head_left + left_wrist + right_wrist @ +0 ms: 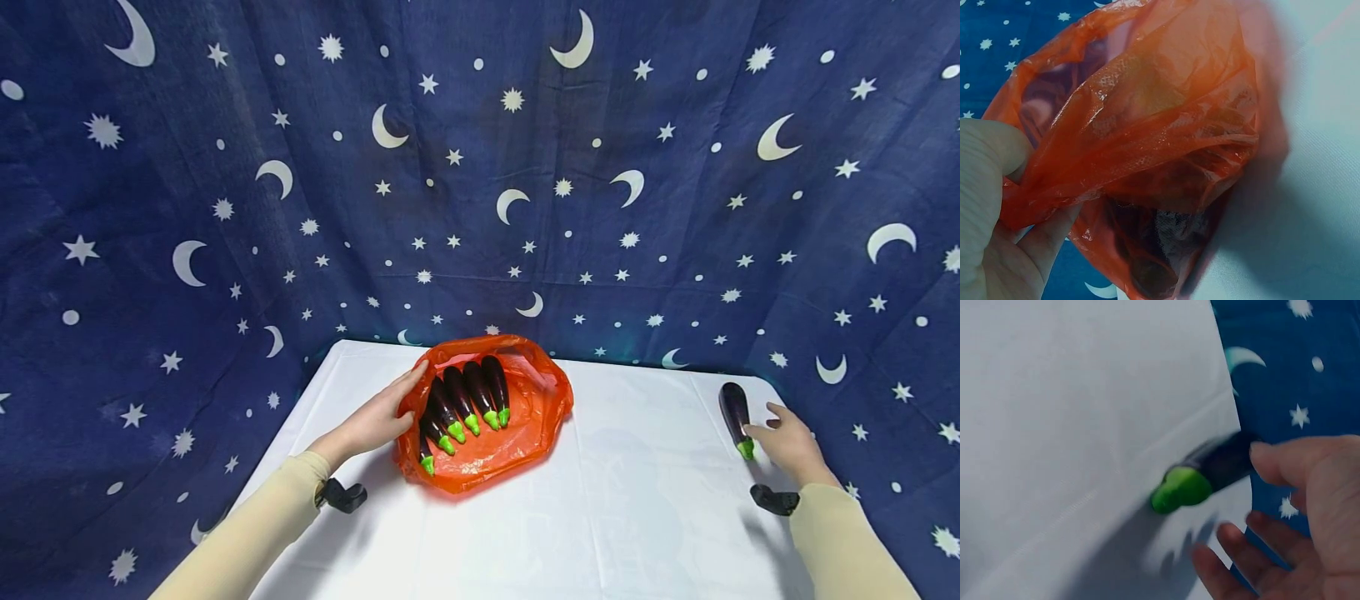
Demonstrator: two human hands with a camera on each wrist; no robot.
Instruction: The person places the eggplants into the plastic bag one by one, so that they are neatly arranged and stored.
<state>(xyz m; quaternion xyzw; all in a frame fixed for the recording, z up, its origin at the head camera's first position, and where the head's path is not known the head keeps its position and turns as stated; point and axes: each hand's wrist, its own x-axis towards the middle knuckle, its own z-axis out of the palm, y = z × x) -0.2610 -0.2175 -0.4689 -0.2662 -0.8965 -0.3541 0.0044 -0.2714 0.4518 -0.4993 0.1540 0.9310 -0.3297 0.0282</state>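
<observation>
An orange-red plastic bag (517,458) lies wide-mouthed on the table, with several dark eggplants (478,387) with green stem ends side by side in its left part. My left hand (378,417) grips the bag's left rim. In the left wrist view, the thumb and fingers pinch the thin crumpled film. Far to the right, my right hand (787,446) holds a single eggplant (735,412) near its green end. The right wrist view shows the thumb on the purple skin of this slightly blurred eggplant; the fingertip opposite is hidden. Its other fingers are spread loosely.
A white-covered table (637,500) runs beneath both hands. Dark blue cloth (465,208) with moons and stars hangs behind and along both sides. A black wrist camera (345,496) sits at the left cuff, another black camera (774,500) at the right.
</observation>
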